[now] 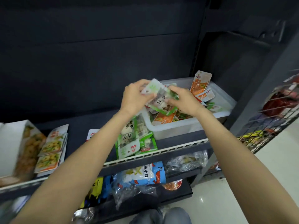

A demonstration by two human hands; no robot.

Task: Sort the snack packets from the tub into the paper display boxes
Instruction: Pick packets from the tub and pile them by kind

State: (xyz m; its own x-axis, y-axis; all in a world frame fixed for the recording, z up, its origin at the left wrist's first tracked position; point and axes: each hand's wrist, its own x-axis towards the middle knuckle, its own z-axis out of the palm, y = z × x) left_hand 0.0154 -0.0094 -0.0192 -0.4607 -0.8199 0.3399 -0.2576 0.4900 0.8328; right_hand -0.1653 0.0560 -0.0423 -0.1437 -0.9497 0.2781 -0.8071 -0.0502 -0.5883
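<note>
Packets (159, 94): green bunch is pinched by left hand (135, 96) and right hand (182, 99), above tub (178, 128).
Green pile (135, 139): at seven o'clock, left hand nearer.

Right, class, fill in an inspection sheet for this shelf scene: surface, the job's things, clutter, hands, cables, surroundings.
Surface: dark shelf with a white front rail.
Job's things: white tub on the shelf at right, holding mixed orange and green packets; green packets piled beside it, to its left; orange-trimmed packets stacked further left, next to a paper display box.
Clutter: bagged snacks on the lower shelf.
Hands: left hand and right hand together hold a bunch of green packets above the tub.
Cables: nothing seen.
Surroundings: wire rack at right, pale floor, dark back panel.
</note>
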